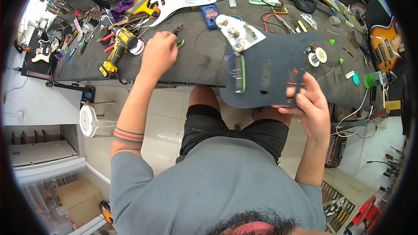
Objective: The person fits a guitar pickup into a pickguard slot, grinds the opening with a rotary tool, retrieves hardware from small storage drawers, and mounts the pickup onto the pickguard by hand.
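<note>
Black pickguard hangs R of ctr, lower edge out past the table's near edge; R hand grasps its lower R corner. L hand is curled over the table, well apart from it; can't tell if it's gripping the small tool by its knuckles. Open room: bare strip btwn L hand & pickguard, up to the meter. Tighter: spools near pickguard's R edge, drill L of L hand.

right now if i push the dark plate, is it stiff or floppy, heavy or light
The dark plate is likely fairly stiff: it looks flat, gripped near one edge. It's probably light too, since only the right hand holds it.
</note>
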Demonstrator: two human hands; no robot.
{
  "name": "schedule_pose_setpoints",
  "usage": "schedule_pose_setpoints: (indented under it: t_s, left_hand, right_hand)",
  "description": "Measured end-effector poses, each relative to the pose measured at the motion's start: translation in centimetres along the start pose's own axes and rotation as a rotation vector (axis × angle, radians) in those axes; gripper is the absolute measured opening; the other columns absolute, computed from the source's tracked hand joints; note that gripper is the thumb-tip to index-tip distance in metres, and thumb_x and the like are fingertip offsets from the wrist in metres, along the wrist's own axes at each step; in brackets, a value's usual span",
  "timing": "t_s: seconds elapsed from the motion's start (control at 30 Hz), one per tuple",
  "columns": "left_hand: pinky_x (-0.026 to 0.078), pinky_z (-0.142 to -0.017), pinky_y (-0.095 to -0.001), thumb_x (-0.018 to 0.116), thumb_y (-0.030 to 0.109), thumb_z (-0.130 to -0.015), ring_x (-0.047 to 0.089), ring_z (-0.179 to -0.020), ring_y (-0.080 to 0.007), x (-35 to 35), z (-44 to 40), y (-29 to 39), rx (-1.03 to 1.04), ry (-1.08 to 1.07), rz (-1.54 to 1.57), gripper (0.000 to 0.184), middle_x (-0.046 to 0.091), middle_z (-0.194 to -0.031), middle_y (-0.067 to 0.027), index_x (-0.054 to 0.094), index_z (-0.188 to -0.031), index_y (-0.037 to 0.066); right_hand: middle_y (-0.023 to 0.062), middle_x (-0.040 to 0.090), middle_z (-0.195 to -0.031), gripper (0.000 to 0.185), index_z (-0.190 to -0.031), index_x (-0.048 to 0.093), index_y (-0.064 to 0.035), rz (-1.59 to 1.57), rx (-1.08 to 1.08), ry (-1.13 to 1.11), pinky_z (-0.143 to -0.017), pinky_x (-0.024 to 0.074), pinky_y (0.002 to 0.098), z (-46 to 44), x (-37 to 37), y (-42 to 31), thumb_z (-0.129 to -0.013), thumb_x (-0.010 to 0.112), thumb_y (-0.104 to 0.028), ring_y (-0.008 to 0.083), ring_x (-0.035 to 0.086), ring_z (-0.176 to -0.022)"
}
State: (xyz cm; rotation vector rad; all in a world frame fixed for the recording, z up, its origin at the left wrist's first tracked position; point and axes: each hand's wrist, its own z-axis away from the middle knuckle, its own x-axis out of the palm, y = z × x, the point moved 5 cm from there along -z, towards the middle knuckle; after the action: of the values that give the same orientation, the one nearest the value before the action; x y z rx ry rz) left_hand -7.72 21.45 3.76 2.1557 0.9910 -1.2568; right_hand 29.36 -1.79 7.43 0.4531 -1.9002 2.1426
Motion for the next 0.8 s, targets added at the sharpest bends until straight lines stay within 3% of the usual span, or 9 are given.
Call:
schedule_pose_setpoints:
  t_s: [0.07, 0.1, 0.17, 0.2, 0.33, 0.47, 0.57, 0.63, 0.8]
  left_hand:
    - [0.056, -0.095, -0.0484, 0.070, 0.005, -0.089, 0.069, -0.107, -0.0362, -2.4, -1.1, -1.9, -0.102, 0.097, 0.090, 0.023, 0.073, -0.112, -0.0138, 0.071, -0.112, 0.004]
    - [0.054, -0.104, -0.0457, 0.072, 0.011, -0.095, 0.070, -0.117, -0.0363, -2.2, -1.3, -3.4, -0.171, 0.001, 0.091, 0.030, 0.074, -0.124, -0.0158, 0.073, -0.124, 0.004]
    - [0.054, -0.106, -0.0461, 0.074, 0.021, -0.098, 0.070, -0.121, -0.0357, -0.9, -1.0, -5.8, -0.436, -0.333, 0.194, 0.041, 0.073, -0.133, -0.0169, 0.071, -0.136, 0.006]
    - [0.054, -0.107, -0.0430, 0.078, 0.028, -0.099, 0.071, -0.121, -0.0334, -0.3, -0.9, -6.3, -0.352, -0.449, 0.119, 0.053, 0.072, -0.138, -0.0175, 0.067, -0.147, 0.009]
    - [0.053, -0.106, -0.0386, 0.079, 0.029, -0.099, 0.069, -0.119, -0.0285, 0.2, -1.2, -8.5, -0.471, -0.622, 0.303, 0.061, 0.072, -0.136, -0.0179, 0.061, -0.153, 0.007]
    - [0.053, -0.105, -0.0375, 0.080, 0.025, -0.098, 0.068, -0.117, -0.0242, -1.2, -0.4, -12.0, -0.474, -0.264, 0.475, 0.059, 0.072, -0.132, -0.0129, 0.062, -0.150, 0.003]
    - [0.058, -0.091, -0.0318, 0.076, 0.025, -0.102, 0.071, -0.101, -0.0160, -3.0, 0.8, -14.1, -0.559, -0.141, 0.833, 0.055, 0.070, -0.119, -0.0083, 0.059, -0.152, 0.007]
    - [0.058, -0.075, -0.0275, 0.068, 0.024, -0.108, 0.073, -0.090, -0.0137, -5.8, 2.1, -11.7, -0.667, 0.028, 1.169, 0.054, 0.067, -0.113, -0.0082, 0.050, -0.155, 0.005]
    - [0.057, -0.071, -0.0290, 0.058, 0.024, -0.108, 0.070, -0.084, -0.0152, -8.7, 8.1, -6.0, -0.681, 0.129, 1.447, 0.054, 0.070, -0.121, -0.0135, 0.045, -0.155, 0.003]
  right_hand:
    - [0.0317, 0.073, -0.127, 0.069, -0.169, 0.025, -0.0003, -0.050, -0.086, -0.014, -0.088, 0.0705, 0.0427, 1.2, -1.2, 0.0, -0.108, 0.056, -0.004, 0.0441, 0.079, -0.109]
    - [0.0323, 0.073, -0.126, 0.071, -0.170, 0.023, 0.0001, -0.075, -0.126, -0.021, -0.086, 0.0712, 0.0434, 1.7, -1.5, 0.1, -0.108, 0.057, -0.004, 0.0448, 0.079, -0.108]
    - [0.0326, 0.073, -0.123, 0.076, -0.169, 0.018, 0.0007, -0.161, -0.163, -0.014, -0.083, 0.0721, 0.0438, 2.5, -1.5, 0.4, -0.106, 0.061, -0.003, 0.0454, 0.079, -0.104]
    - [0.0324, 0.073, -0.121, 0.077, -0.169, 0.018, 0.0008, -0.194, -0.192, -0.040, -0.082, 0.0721, 0.0439, 2.7, -1.6, 0.7, -0.106, 0.062, -0.003, 0.0453, 0.080, -0.103]
    - [0.0306, 0.074, -0.116, 0.079, -0.167, 0.018, 0.0012, -0.276, -0.247, -0.043, -0.079, 0.0722, 0.0435, 2.9, -0.5, 1.0, -0.104, 0.065, -0.003, 0.0441, 0.080, -0.097]
    - [0.0291, 0.075, -0.115, 0.084, -0.168, 0.017, -0.0001, -0.282, -0.273, -0.017, -0.074, 0.0701, 0.0415, 2.6, 0.3, 1.4, -0.103, 0.069, -0.005, 0.0427, 0.081, -0.093]
    - [0.0269, 0.075, -0.113, 0.088, -0.169, 0.017, -0.0012, -0.262, -0.262, -0.025, -0.072, 0.0678, 0.0404, 2.4, 0.9, 1.8, -0.101, 0.072, -0.006, 0.0408, 0.080, -0.089]
    - [0.0250, 0.075, -0.110, 0.090, -0.169, 0.016, -0.0017, -0.275, -0.254, -0.022, -0.071, 0.0667, 0.0405, 2.2, 1.6, 1.9, -0.100, 0.073, -0.007, 0.0392, 0.079, -0.085]
    - [0.0190, 0.074, -0.103, 0.094, -0.170, 0.016, -0.0021, -0.273, -0.219, -0.057, -0.069, 0.0654, 0.0414, 1.7, 2.5, 3.0, -0.098, 0.075, -0.008, 0.0361, 0.078, -0.082]
